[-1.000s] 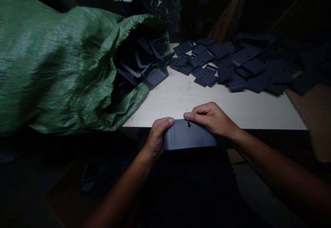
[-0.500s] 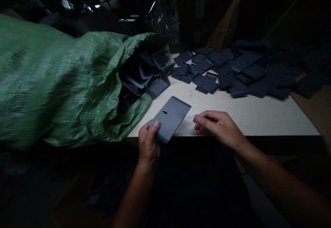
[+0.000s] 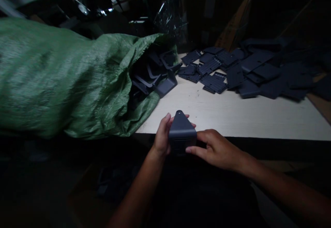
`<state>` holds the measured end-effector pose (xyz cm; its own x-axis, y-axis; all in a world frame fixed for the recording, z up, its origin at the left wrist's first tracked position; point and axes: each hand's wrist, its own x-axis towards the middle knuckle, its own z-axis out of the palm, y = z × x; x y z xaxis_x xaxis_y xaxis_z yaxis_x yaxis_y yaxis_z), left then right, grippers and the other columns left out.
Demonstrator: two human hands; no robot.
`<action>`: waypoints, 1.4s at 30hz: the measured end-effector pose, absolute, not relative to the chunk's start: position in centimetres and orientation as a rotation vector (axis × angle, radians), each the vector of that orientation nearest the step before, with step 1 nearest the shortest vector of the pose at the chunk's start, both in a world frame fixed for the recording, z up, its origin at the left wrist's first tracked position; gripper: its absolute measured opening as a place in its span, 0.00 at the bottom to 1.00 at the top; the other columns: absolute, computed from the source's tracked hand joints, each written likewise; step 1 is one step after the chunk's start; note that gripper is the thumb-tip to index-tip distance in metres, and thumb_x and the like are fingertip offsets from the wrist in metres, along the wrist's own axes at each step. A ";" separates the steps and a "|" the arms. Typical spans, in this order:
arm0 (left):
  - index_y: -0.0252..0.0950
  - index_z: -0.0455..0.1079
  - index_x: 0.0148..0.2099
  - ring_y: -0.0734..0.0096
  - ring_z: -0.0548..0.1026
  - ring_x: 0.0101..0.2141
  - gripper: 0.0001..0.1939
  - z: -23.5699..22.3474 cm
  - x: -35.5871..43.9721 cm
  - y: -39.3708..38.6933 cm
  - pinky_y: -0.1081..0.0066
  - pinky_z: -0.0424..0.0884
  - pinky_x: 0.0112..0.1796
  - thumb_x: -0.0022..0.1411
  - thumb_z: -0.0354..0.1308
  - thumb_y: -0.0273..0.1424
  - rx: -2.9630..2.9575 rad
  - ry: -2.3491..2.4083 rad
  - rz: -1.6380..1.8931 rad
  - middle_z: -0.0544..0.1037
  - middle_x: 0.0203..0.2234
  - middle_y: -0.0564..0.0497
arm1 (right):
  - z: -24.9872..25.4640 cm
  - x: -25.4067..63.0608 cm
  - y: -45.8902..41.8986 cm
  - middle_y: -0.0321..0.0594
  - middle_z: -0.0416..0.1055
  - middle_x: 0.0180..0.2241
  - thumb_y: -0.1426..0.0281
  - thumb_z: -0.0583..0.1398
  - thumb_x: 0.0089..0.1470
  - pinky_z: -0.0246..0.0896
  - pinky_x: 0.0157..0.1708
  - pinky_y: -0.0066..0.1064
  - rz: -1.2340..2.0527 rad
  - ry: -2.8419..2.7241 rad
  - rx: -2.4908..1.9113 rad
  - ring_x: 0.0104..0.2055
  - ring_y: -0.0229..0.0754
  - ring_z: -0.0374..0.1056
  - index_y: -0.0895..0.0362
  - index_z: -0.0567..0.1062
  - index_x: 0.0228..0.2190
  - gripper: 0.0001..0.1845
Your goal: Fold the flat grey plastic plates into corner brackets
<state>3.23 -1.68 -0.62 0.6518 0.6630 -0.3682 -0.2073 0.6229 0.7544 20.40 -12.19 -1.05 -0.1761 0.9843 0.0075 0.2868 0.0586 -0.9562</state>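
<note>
Between my two hands, just over the table's front edge, is a dark grey plastic bracket [image 3: 181, 131]. Its triangular side, with a small hole at the tip, points away from me, and a flat slotted face is turned toward me. My left hand [image 3: 162, 135] grips it from the left, fingers reaching behind. On the right, my right hand [image 3: 217, 148] pinches its lower corner between thumb and fingers. A green woven sack [image 3: 98, 83] lies to the left, its mouth open, with several similar grey plastic pieces [image 3: 167, 85] inside.
Flat dark plastic plates [image 3: 212, 66] lie in a loose pile along the back and right of the pale table [image 3: 232, 117]. A cardboard piece [image 3: 236, 23] leans behind them. Below, at lower left, a box [image 3: 85, 190] with dark parts is dimly visible.
The grey bracket has been turned from its broad flat face to its triangular side. My right hand has moved in and taken hold of it. The view has shifted slightly left.
</note>
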 end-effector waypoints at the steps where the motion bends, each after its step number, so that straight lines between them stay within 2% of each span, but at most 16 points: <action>1: 0.33 0.77 0.47 0.55 0.81 0.35 0.26 -0.4 3.5 -1.5 0.61 0.75 0.39 0.62 0.57 0.51 0.709 0.666 0.487 0.84 0.35 0.41 | -1.0 20.4 -12.3 0.37 0.79 0.34 0.66 0.68 0.61 0.64 0.37 0.30 1.127 -1.644 -1.313 0.34 0.43 0.72 0.55 0.83 0.38 0.06; 3: 0.33 0.75 0.45 0.54 0.82 0.36 0.22 0.1 4.1 -1.4 0.60 0.75 0.42 0.61 0.59 0.46 0.654 0.605 0.458 0.84 0.35 0.40 | -0.8 20.3 -12.5 0.36 0.79 0.35 0.65 0.67 0.62 0.64 0.37 0.30 1.150 -1.626 -1.288 0.35 0.43 0.73 0.55 0.83 0.39 0.07; 8: 0.38 0.67 0.38 0.55 0.82 0.36 0.07 0.9 5.6 -3.0 0.58 0.75 0.46 0.60 0.57 0.35 0.650 0.593 0.723 0.82 0.25 0.47 | -0.6 18.9 -13.0 0.41 0.78 0.43 0.56 0.63 0.66 0.66 0.45 0.33 1.229 -1.233 -1.179 0.46 0.49 0.72 0.55 0.81 0.45 0.17; 15: 0.39 0.66 0.39 0.54 0.82 0.39 0.07 0.8 5.8 -5.0 0.58 0.74 0.45 0.62 0.57 0.37 0.774 0.659 0.862 0.82 0.25 0.49 | -1.2 16.8 -13.8 0.47 0.78 0.46 0.50 0.64 0.64 0.67 0.52 0.41 1.049 -1.113 -1.196 0.50 0.56 0.72 0.56 0.80 0.50 0.25; 18: 0.39 0.66 0.39 0.55 0.82 0.38 0.07 1.1 5.7 -4.9 0.59 0.74 0.45 0.63 0.57 0.36 0.778 0.658 0.887 0.82 0.25 0.49 | -1.1 17.3 -13.6 0.46 0.78 0.51 0.51 0.65 0.64 0.65 0.56 0.41 1.053 -1.142 -1.190 0.51 0.55 0.72 0.55 0.79 0.52 0.25; 20: 0.39 0.66 0.38 0.55 0.82 0.36 0.07 1.2 5.7 -4.6 0.59 0.74 0.44 0.61 0.57 0.36 0.726 0.686 0.891 0.81 0.24 0.50 | -1.3 18.1 -13.6 0.44 0.78 0.50 0.53 0.67 0.63 0.64 0.56 0.39 1.066 -1.160 -1.200 0.51 0.53 0.72 0.55 0.80 0.50 0.22; 24: 0.39 0.65 0.36 0.58 0.81 0.32 0.09 0.9 5.7 -4.0 0.61 0.75 0.41 0.55 0.59 0.37 0.519 0.761 0.851 0.81 0.24 0.49 | -2.1 19.7 -14.0 0.41 0.79 0.43 0.55 0.62 0.68 0.67 0.50 0.35 1.190 -1.199 -1.217 0.47 0.49 0.74 0.54 0.81 0.45 0.16; 28: 0.38 0.67 0.35 0.63 0.77 0.28 0.11 -0.7 5.7 -4.1 0.64 0.74 0.37 0.52 0.61 0.37 0.351 0.898 0.762 0.78 0.24 0.50 | -2.5 20.2 -14.4 0.40 0.77 0.34 0.52 0.60 0.69 0.66 0.38 0.32 1.311 -1.129 -1.209 0.37 0.45 0.72 0.56 0.83 0.38 0.21; 31: 0.36 0.69 0.31 0.71 0.71 0.25 0.12 -2.5 5.2 -4.4 0.70 0.69 0.33 0.54 0.62 0.40 0.501 1.004 0.778 0.73 0.23 0.54 | -2.3 20.9 -14.5 0.37 0.73 0.27 0.48 0.62 0.66 0.59 0.27 0.28 1.389 -1.027 -1.221 0.28 0.39 0.66 0.58 0.81 0.31 0.26; 36: 0.34 0.74 0.30 0.72 0.67 0.29 0.12 -3.2 3.3 -5.1 0.74 0.63 0.33 0.57 0.65 0.38 1.046 1.002 0.772 0.72 0.25 0.54 | -1.9 23.8 -14.5 0.37 0.72 0.24 0.44 0.66 0.59 0.54 0.23 0.26 1.559 -0.970 -1.249 0.23 0.36 0.62 0.59 0.81 0.29 0.29; 40: 0.35 0.75 0.35 0.71 0.66 0.26 0.24 -1.9 2.5 -5.9 0.72 0.60 0.28 0.64 0.59 0.52 1.209 0.865 0.502 0.70 0.24 0.53 | -1.9 24.7 -14.3 0.34 0.68 0.19 0.45 0.68 0.55 0.47 0.19 0.24 1.576 -1.111 -1.285 0.20 0.33 0.57 0.60 0.80 0.25 0.29; 42: 0.35 0.73 0.33 0.74 0.63 0.22 0.24 -1.5 2.5 -6.3 0.73 0.55 0.25 0.61 0.62 0.53 1.203 0.824 0.377 0.67 0.22 0.54 | -1.9 24.6 -14.0 0.35 0.71 0.20 0.46 0.69 0.55 0.50 0.20 0.24 1.554 -1.164 -1.263 0.21 0.34 0.61 0.60 0.82 0.26 0.28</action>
<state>2.53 -6.29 -1.46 0.6616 0.6585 -0.3588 0.1591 0.3442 0.9253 24.58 -14.04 -1.89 -0.1797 0.9527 -0.2449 -0.0329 -0.2547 -0.9665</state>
